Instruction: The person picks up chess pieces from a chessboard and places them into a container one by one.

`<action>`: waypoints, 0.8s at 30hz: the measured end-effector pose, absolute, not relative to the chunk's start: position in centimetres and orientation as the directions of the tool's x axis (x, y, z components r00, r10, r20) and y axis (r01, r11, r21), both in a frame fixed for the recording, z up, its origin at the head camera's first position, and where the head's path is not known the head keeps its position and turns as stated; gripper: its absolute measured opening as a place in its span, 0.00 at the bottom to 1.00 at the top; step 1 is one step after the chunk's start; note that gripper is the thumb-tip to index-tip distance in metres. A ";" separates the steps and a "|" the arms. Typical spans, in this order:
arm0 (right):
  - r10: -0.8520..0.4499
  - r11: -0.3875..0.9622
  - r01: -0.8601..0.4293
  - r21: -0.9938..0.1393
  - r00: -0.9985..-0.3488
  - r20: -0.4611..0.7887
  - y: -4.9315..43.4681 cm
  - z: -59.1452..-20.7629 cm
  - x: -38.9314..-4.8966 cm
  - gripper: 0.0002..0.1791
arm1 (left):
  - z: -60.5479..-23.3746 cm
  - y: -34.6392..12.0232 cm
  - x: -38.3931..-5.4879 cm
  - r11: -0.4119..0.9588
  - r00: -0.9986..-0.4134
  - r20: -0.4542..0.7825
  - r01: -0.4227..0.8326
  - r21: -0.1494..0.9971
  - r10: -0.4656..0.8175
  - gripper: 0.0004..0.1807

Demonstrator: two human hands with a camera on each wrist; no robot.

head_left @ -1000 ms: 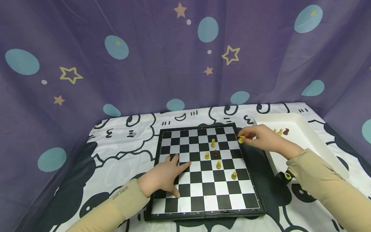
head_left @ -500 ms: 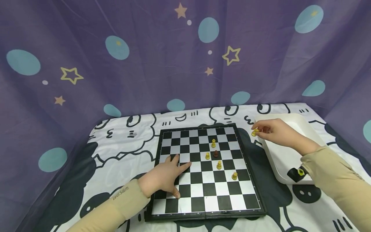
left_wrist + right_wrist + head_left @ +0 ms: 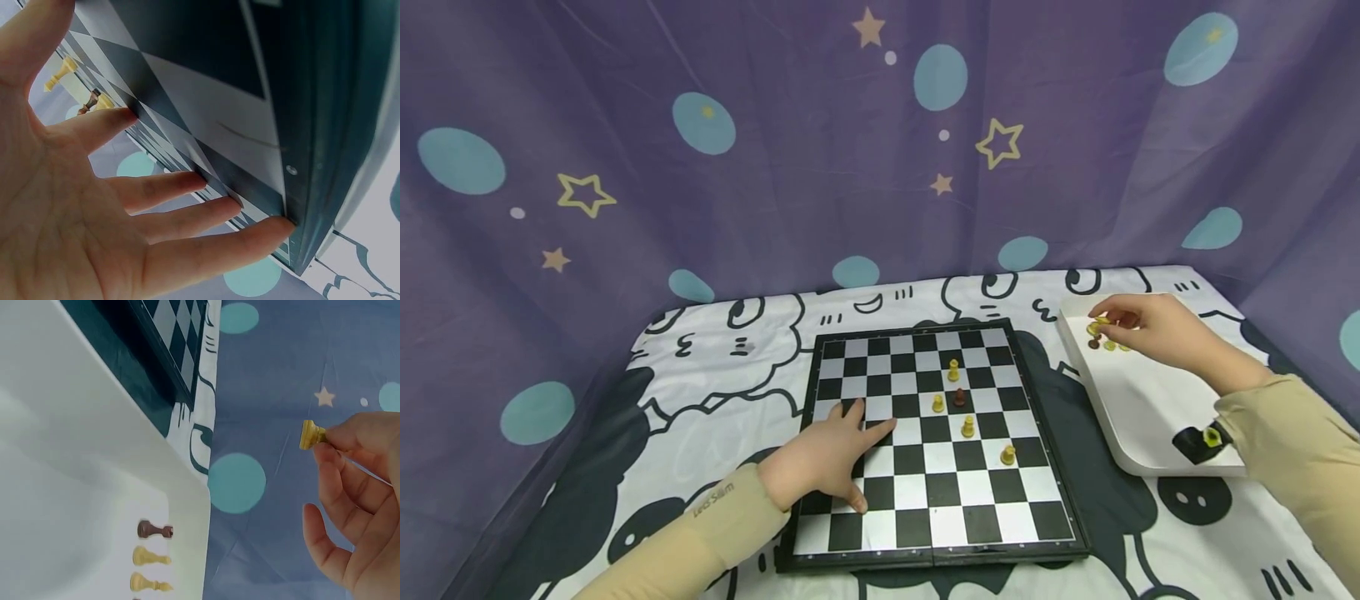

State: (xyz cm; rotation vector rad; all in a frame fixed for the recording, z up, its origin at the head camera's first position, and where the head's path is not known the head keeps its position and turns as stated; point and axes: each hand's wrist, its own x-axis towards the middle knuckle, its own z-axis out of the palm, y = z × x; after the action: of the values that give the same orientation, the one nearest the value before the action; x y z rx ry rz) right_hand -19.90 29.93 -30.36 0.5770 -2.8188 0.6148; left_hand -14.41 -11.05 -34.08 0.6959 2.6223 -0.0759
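A black-and-white chessboard lies on the cloth, bearing several yellow chess pieces and a dark brown one. My left hand rests at its left side, fingers spread; in the left wrist view the fingertips meet the squares and the black border. My right hand is over the far left part of the white tray. Between thumb and fingers it pinches a yellow chess piece, base outward, its top hidden by the fingers. Beneath, a brown chess piece and yellow ones lie in the tray.
A white cloth with black cartoon drawings covers the table. Behind it hangs a purple curtain with stars and ovals. The tray's raised wall stands between the pieces in it and the curtain.
My right hand has carried the yellow chess piece rightward from beside the board's far right corner to over the tray. The left hand and the pieces on the board stay where they were.
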 end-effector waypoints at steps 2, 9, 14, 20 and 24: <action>-0.307 0.845 -0.387 -0.368 -0.916 0.258 30.4 -30.2 -19.9 0.09 | -34.1 -11.1 -14.4 0.873 -0.785 -0.412 0.485 0.055 0.463 0.59; -0.251 0.869 -0.339 -0.359 -0.930 0.270 32.5 -30.5 -20.3 0.10 | -34.0 -11.1 -14.2 0.874 -0.784 -0.414 0.481 0.064 0.462 0.59; -0.168 0.889 -0.264 -0.373 -0.948 0.271 34.5 -31.0 -20.8 0.10 | -33.9 -11.0 -14.2 0.871 -0.786 -0.403 0.487 0.064 0.469 0.58; -0.112 0.894 -0.192 -0.404 -0.971 0.213 36.4 -32.1 -21.4 0.12 | -33.8 -11.0 -14.2 0.874 -0.788 -0.407 0.482 0.057 0.462 0.58; -0.085 0.901 -0.150 -0.406 -0.981 0.174 37.3 -32.8 -21.7 0.14 | -33.8 -11.1 -14.3 0.874 -0.788 -0.408 0.482 0.057 0.462 0.59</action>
State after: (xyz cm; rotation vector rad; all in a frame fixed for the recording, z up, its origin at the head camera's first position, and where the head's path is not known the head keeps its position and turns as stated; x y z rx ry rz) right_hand -21.75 37.27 -32.78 0.1818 -2.9138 0.6410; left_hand -14.26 -11.09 -33.81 0.6946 2.6289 -0.0692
